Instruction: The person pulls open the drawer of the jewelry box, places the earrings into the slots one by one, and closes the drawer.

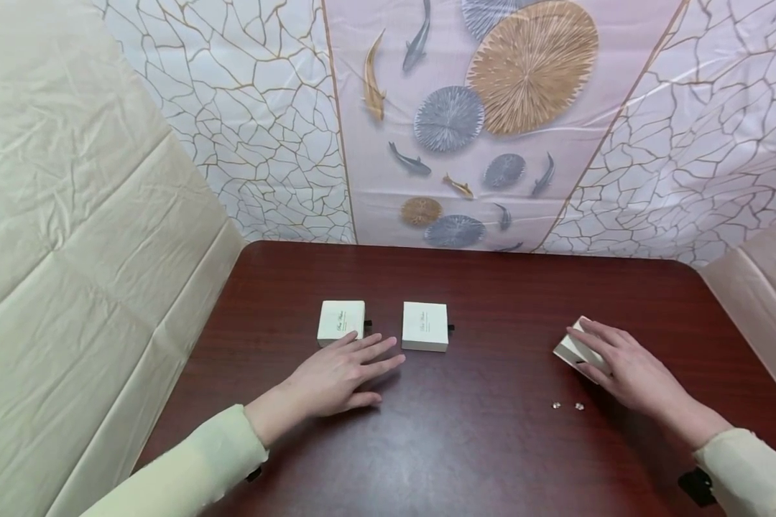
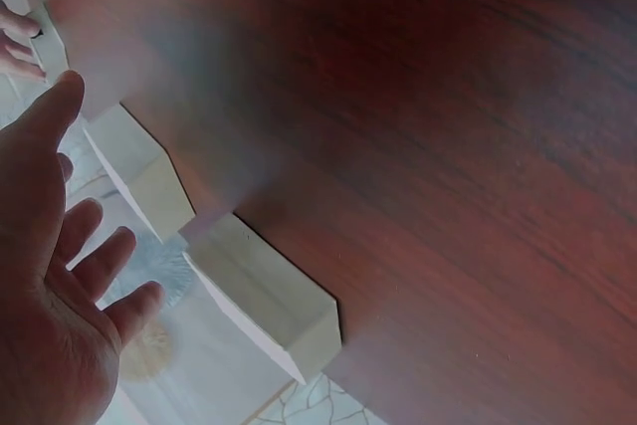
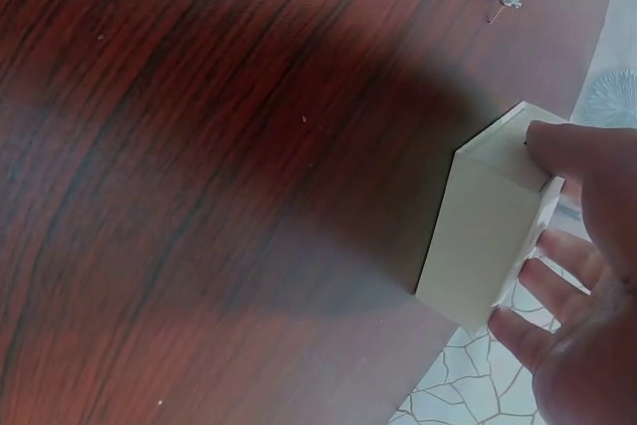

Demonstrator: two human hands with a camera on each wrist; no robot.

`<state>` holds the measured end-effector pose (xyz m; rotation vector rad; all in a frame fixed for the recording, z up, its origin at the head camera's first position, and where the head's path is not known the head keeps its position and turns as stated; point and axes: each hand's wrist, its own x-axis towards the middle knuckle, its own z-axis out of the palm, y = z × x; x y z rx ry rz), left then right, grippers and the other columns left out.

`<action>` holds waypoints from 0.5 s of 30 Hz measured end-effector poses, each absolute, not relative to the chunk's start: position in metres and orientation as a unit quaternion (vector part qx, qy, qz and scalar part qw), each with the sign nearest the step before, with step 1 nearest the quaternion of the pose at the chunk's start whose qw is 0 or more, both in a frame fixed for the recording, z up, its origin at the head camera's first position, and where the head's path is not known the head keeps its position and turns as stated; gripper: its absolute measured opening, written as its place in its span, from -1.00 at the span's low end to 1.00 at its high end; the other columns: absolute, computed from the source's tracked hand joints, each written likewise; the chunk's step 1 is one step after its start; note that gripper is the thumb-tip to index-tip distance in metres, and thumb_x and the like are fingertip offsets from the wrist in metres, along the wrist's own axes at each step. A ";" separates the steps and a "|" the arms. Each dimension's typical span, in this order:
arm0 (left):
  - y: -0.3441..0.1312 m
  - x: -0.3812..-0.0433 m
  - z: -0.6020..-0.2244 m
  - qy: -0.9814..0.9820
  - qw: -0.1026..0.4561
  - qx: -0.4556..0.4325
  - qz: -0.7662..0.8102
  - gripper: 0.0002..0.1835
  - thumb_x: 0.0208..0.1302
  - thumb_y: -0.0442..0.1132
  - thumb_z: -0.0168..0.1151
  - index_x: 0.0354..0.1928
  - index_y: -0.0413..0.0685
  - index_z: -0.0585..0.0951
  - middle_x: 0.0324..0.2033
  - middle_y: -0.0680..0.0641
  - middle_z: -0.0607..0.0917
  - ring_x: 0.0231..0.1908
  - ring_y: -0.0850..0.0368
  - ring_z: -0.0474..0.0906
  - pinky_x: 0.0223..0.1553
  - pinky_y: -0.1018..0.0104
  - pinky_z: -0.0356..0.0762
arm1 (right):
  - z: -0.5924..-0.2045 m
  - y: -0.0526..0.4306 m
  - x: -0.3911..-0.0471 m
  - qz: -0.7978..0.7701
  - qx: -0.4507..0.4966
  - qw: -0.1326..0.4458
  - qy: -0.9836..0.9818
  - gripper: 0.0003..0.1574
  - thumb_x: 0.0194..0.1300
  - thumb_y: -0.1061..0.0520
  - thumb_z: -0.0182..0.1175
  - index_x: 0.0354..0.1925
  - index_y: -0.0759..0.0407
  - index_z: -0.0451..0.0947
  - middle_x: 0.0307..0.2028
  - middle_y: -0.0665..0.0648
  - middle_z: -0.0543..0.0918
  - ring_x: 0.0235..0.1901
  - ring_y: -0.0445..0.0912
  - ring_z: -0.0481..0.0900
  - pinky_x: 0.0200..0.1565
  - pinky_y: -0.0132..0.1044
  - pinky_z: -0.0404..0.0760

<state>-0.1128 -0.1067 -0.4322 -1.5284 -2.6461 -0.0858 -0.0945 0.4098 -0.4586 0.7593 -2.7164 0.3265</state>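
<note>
My right hand point(image 1: 627, 362) holds a small white box point(image 1: 572, 350) on the right of the table, its fingers over the top. In the right wrist view the thumb lies against the box's short end point(image 3: 508, 146); a black tab there is mostly hidden. Two sparkly stud earrings point(image 1: 567, 406) lie on the table just left of this hand. My left hand point(image 1: 339, 373) is spread and holds nothing, its fingertips by a white lidded box point(image 1: 341, 319). Whether they touch it I cannot tell. Right of those fingers sits a second white box point(image 1: 425, 325) with a black tab.
All of this lies on a dark red-brown wooden table point(image 1: 465, 431). Behind its far edge hangs a patterned cloth point(image 1: 453, 122) with fish and round leaf shapes. A pale cloth point(image 1: 103, 237) runs along the left side.
</note>
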 end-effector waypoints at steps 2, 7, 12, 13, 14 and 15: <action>-0.106 -0.111 -0.433 -0.864 0.041 -0.501 -0.029 -0.25 0.46 0.19 0.34 0.58 0.08 0.45 0.55 -0.14 0.44 0.51 -0.16 0.41 0.45 -0.22 0.42 | -0.459 0.409 -0.096 0.113 0.270 0.153 -0.944 -0.19 0.09 0.23 0.60 0.32 0.20 0.59 0.29 0.48 0.57 0.17 0.41 0.54 0.05 0.23 0.51; -0.106 -0.108 -0.435 -0.865 0.040 -0.500 -0.028 -0.25 0.47 0.19 0.33 0.58 0.09 0.45 0.56 -0.13 0.42 0.52 -0.15 0.40 0.46 -0.20 0.41 | -0.460 0.406 -0.101 0.115 0.291 0.162 -0.936 -0.07 -0.10 0.33 0.64 0.30 0.20 0.61 0.30 0.44 0.57 0.20 0.38 0.55 0.31 -0.22 0.40; -0.106 -0.106 -0.437 -0.864 0.041 -0.501 -0.030 -0.26 0.47 0.18 0.33 0.58 0.08 0.46 0.56 -0.14 0.42 0.51 -0.16 0.40 0.47 -0.20 0.40 | -0.459 0.396 -0.110 0.120 0.318 0.160 -0.927 -0.05 -0.12 0.34 0.65 0.31 0.21 0.61 0.31 0.41 0.56 0.22 0.36 0.54 0.42 -0.68 -0.10; -0.106 -0.106 -0.438 -0.864 0.041 -0.502 -0.029 -0.26 0.47 0.18 0.33 0.58 0.08 0.46 0.56 -0.14 0.43 0.51 -0.16 0.41 0.47 -0.20 0.39 | -0.459 0.394 -0.112 0.121 0.323 0.158 -0.925 -0.06 -0.11 0.34 0.64 0.31 0.22 0.61 0.32 0.40 0.56 0.22 0.36 0.54 0.42 -0.69 -0.14; -0.106 -0.105 -0.439 -0.863 0.041 -0.502 -0.028 -0.26 0.47 0.18 0.32 0.58 0.07 0.46 0.55 -0.15 0.43 0.51 -0.16 0.41 0.47 -0.20 0.39 | -0.458 0.391 -0.113 0.120 0.327 0.156 -0.924 -0.07 -0.09 0.34 0.64 0.31 0.22 0.61 0.32 0.39 0.56 0.23 0.35 0.54 0.42 -0.68 -0.11; -0.106 -0.105 -0.439 -0.863 0.039 -0.502 -0.026 -0.26 0.48 0.19 0.32 0.58 0.07 0.46 0.55 -0.14 0.43 0.51 -0.16 0.41 0.47 -0.20 0.39 | -0.457 0.388 -0.115 0.117 0.329 0.154 -0.924 -0.07 -0.08 0.33 0.64 0.31 0.21 0.61 0.33 0.38 0.56 0.23 0.34 0.54 0.42 -0.65 0.00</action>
